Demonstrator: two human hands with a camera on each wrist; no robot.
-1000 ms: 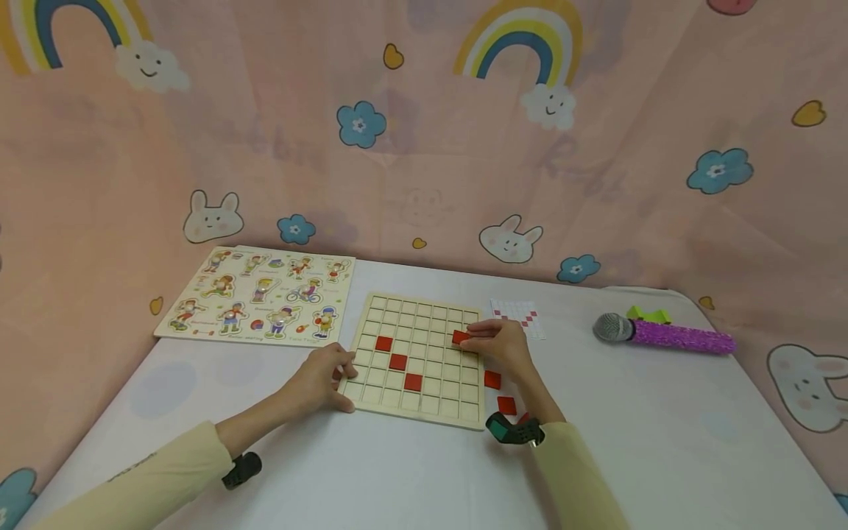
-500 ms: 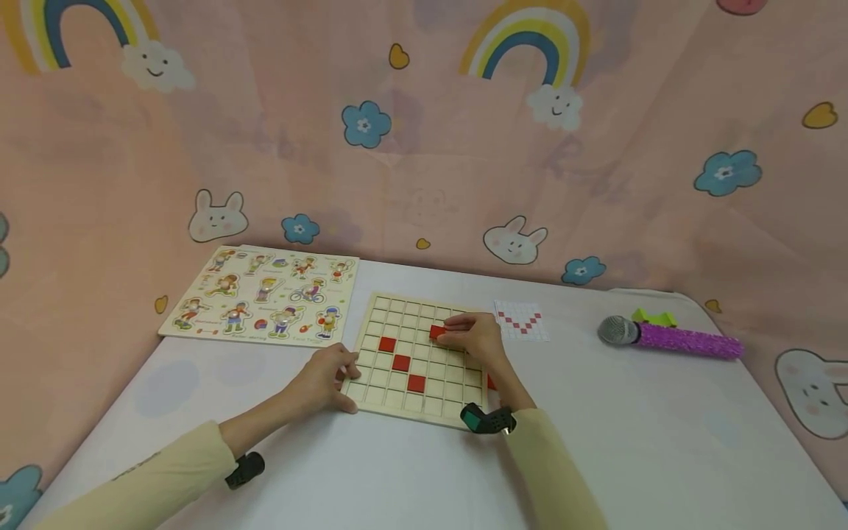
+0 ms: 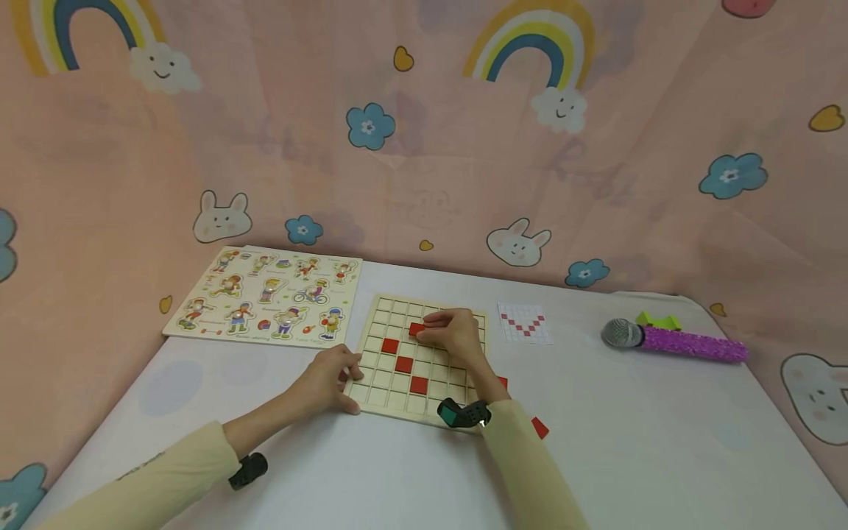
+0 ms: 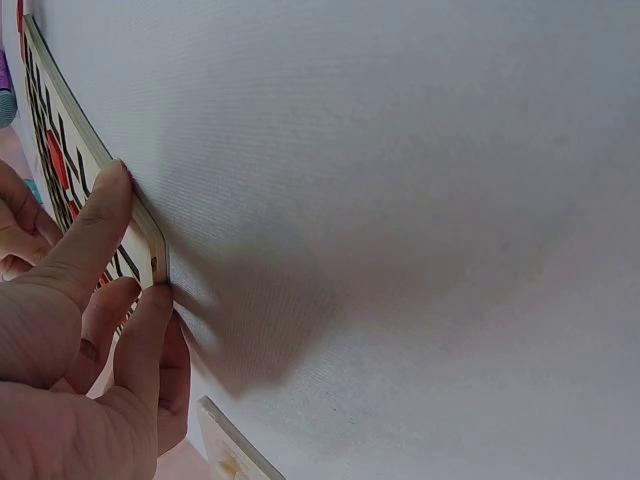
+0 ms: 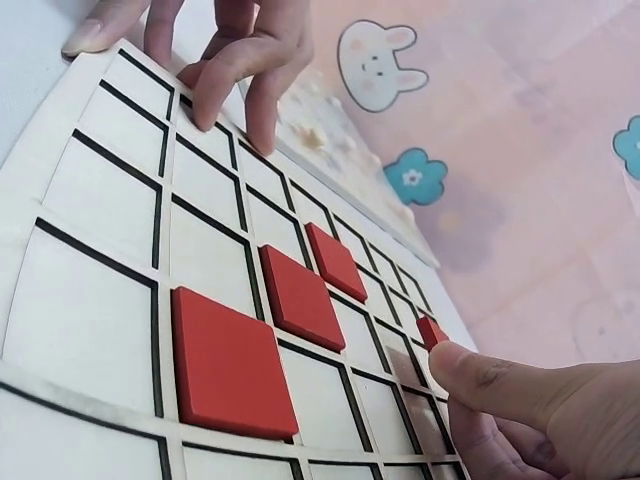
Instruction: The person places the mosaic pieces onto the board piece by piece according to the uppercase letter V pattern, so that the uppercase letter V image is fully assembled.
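Note:
A pale wooden grid board (image 3: 391, 400) lies on the white table, with red square tiles (image 3: 404, 364) in three of its cells, stepping diagonally toward the front. My left hand (image 3: 324, 379) grips the board's front left corner; in the left wrist view the thumb (image 4: 112, 190) is on one edge and the fingers on the other. My right hand (image 3: 457, 338) pinches another red square tile (image 3: 416, 329) between thumb and fingers, over the board's back half. In the right wrist view only a corner of this held tile (image 5: 430, 332) shows past the thumb.
Right of the board lies a small card (image 3: 526, 323) printed with a red V of squares. Loose red tiles (image 3: 539, 428) lie near my right forearm, partly hidden. A figure puzzle board (image 3: 265, 294) is at back left; a purple microphone (image 3: 692, 344) and a green piece (image 3: 658, 322) are at right.
My right hand has carried the pinched red tile leftward across the board from its right side, uncovering the printed card. The left hand keeps its grip on the corner.

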